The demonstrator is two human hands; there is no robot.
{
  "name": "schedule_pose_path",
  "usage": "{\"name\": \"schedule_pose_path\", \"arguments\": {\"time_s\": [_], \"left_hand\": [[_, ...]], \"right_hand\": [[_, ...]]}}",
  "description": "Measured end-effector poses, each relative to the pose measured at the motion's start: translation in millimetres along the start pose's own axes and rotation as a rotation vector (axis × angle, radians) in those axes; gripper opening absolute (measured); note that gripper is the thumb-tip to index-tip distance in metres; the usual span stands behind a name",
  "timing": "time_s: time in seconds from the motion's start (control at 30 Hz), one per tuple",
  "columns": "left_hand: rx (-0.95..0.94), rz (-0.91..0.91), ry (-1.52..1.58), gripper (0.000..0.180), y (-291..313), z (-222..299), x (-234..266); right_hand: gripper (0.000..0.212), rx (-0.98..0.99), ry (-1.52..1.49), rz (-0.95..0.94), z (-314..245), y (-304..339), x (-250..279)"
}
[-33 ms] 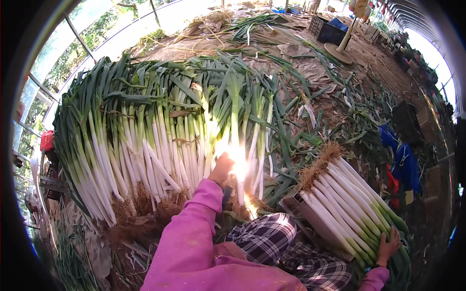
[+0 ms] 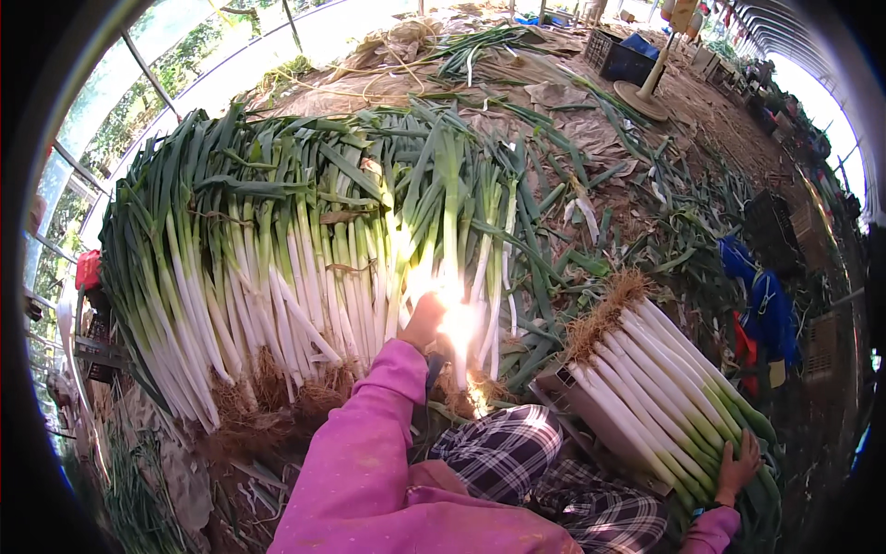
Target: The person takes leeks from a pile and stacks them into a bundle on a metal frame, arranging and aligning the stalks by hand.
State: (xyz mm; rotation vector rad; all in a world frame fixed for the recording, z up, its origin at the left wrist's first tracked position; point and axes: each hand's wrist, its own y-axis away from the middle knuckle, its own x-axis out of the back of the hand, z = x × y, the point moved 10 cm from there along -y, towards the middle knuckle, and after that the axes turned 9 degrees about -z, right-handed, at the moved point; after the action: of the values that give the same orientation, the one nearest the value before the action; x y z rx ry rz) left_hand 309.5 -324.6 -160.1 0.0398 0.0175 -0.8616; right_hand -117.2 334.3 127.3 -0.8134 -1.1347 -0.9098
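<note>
My left hand (image 2: 425,320), in a pink sleeve, closes round the white shaft of a leek (image 2: 450,189) at the right part of a wide row of leeks (image 2: 249,249). Bright sun glare washes out its fingertips. The row lies with green tops away from me and brown roots toward me. At the lower right, my right hand (image 2: 738,466) lies with fingers apart over the green ends of a laid-out bundle of leeks (image 2: 651,379). That bundle slants, roots toward the upper left, on a boxy stand (image 2: 591,406).
Loose leaves and trimmings (image 2: 664,222) litter the ground beyond the bundle. A dark crate (image 2: 618,55) and a round-based stand (image 2: 643,97) are at the back. Blue cloth (image 2: 761,300) hangs at the right. My knees in plaid trousers (image 2: 503,452) are between both leek groups.
The leek at my left hand has shifted very slightly to the right, along with the hand. My right hand keeps its place.
</note>
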Motion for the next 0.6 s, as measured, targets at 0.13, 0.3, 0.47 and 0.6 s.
{"name": "schedule_pose_path", "arguments": {"time_s": [0.13, 0.3, 0.47, 0.6], "left_hand": [[-0.023, -0.033, -0.039, 0.057, -39, 39, -60], [0.220, 0.019, 0.424, 0.053, -51, 61, -103], [0.231, -0.164, 0.770, 0.051, -45, 54, -126], [0.203, -0.316, 0.977, 0.047, -45, 86, -152]], "right_hand": [[0.051, -0.024, -0.007, -0.010, 1, 7, 9], [0.050, -0.026, -0.024, 0.004, 2, 13, 14], [0.051, -0.038, -0.058, 0.006, -4, 13, 20], [0.051, -0.051, -0.069, 0.012, -4, 11, 21]]}}
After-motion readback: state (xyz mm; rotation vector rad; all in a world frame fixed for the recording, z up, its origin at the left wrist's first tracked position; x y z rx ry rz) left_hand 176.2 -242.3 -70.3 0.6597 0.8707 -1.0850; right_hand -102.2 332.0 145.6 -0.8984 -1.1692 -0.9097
